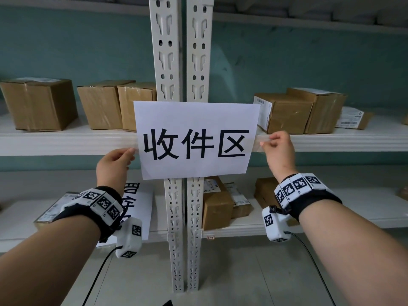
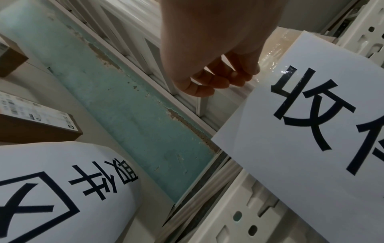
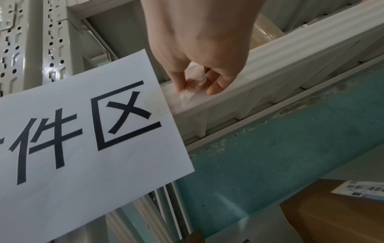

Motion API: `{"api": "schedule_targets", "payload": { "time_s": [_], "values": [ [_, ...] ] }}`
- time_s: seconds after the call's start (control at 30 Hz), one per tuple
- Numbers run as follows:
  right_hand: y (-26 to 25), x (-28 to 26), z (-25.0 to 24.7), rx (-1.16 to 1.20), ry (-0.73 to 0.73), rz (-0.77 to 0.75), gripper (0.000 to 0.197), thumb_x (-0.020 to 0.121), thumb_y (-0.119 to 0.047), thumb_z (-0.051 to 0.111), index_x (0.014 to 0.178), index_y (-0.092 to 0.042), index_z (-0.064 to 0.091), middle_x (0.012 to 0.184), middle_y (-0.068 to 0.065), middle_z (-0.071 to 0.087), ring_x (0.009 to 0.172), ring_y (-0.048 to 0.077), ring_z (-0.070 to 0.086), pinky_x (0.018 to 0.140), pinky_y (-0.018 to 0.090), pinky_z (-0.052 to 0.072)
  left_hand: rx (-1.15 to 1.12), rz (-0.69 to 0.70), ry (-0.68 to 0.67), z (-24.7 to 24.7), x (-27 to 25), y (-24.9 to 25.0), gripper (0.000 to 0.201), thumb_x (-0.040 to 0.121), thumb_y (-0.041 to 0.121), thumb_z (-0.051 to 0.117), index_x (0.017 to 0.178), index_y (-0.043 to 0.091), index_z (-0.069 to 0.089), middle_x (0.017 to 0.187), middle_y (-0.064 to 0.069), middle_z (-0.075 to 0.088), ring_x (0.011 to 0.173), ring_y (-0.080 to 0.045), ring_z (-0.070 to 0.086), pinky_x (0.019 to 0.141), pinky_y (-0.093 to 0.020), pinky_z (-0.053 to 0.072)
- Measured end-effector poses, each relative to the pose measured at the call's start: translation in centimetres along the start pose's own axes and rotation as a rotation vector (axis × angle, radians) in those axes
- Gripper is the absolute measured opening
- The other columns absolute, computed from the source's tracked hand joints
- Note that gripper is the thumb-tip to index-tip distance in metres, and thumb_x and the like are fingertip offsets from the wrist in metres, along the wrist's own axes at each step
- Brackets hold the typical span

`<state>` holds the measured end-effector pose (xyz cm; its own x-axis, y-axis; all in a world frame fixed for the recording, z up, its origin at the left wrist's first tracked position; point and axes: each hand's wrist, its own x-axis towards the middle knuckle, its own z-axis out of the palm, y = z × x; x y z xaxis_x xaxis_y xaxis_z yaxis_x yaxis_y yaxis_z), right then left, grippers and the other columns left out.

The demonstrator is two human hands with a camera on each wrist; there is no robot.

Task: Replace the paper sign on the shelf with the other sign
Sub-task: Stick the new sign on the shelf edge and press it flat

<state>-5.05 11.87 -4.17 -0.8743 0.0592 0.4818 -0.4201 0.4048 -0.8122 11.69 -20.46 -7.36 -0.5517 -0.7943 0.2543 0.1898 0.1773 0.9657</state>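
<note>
we see the white paper sign [image 1: 194, 138] printed "收件区" across the white shelf edge [image 1: 66, 142]. our left hand [image 1: 114, 162] and right hand [image 1: 279, 151] pinch clear tape [image 3: 192, 85] at its sides. the other white sign [image 2: 62, 189] (partly hidden) lies on the lower shelf.

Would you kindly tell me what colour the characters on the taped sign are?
Black on white paper sign, clearest in the head view.

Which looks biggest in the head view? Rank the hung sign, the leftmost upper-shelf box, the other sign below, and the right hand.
1. Hung sign, clearly largest.
2. Leftmost box.
3. Other sign and right hand: unsure. The left arm hides part of that sign, and the hand is nearer the camera.
</note>
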Motion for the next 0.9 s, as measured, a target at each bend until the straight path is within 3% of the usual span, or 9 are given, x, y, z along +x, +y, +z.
{"api": "schedule_targets", "payload": {
  "time_s": [0.2, 0.53, 0.9],
  "values": [
    [0.1, 0.3, -0.3, -0.001, -0.004, 0.02, 0.028, 0.087, -0.019, 0.062, 0.11, -0.01, 0.049, 0.089, 0.004, 0.062, 0.084, 0.016, 0.057, 0.078, 0.027, 0.043, 0.023, -0.003, -0.007, 0.3, -0.1, -0.2, 0.009, 0.089, 0.029, 0.065, 0.081, 0.027, 0.068, 0.079, 0.006, 0.064, 0.084, -0.016, 0.056, 0.087, -0.035, 0.048],
    [0.0, 0.6, -0.1, -0.041, 0.011, 0.024, 0.03, 0.086, -0.02, 0.063, 0.111, -0.011, 0.049, 0.091, 0.005, 0.063, 0.084, 0.017, 0.056, 0.075, 0.025, 0.041, 0.045, -0.003, 0.004, 0.4, -0.2, -0.4, 0.011, 0.09, 0.031, 0.063, 0.092, 0.023, 0.07, 0.08, 0.006, 0.064, 0.077, -0.01, 0.056, 0.088, -0.036, 0.049],
    [1.1, 1.0, -0.6, -0.079, 0.045, 0.062, 0.035, 0.082, -0.034, 0.066, 0.104, -0.013, 0.052, 0.089, -0.002, 0.058, 0.082, 0.018, 0.056, 0.072, 0.029, 0.045, 0.058, -0.009, 0.0, 0.6, 0.0, -0.4, 0.012, 0.087, 0.034, 0.064, 0.077, 0.032, 0.07, 0.077, 0.007, 0.065, 0.073, -0.009, 0.056, 0.085, -0.036, 0.049]
  ]
}}
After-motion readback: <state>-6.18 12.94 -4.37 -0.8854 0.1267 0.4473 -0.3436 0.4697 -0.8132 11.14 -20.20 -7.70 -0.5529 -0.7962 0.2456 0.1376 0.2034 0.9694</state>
